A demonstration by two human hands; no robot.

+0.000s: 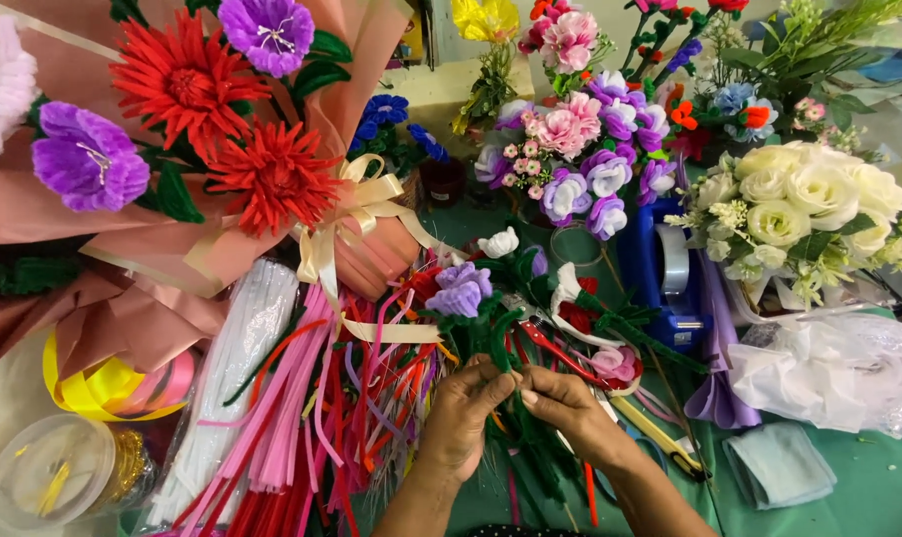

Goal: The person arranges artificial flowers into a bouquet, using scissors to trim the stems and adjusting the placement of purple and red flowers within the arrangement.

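Note:
My left hand (459,413) and my right hand (568,406) meet low in the middle, both pinching a dark green fuzzy stem (503,348) of a handmade flower. At its top sits a purple pipe-cleaner flower (461,291). Beside it lie more handmade blooms: a white bud (498,242), a red and white one (573,308) and a pink one (616,364). Loose pipe cleaners (302,418) in pink, red, white and purple lie just left of my hands.
A pink-wrapped bouquet (187,119) with red and purple flowers and a cream ribbon fills the upper left. A blue tape dispenser (669,273), a white rose bouquet (804,204), crumpled plastic (828,368), yellow ribbon spools (98,388) and a clear lidded tub (48,472) surround the green table.

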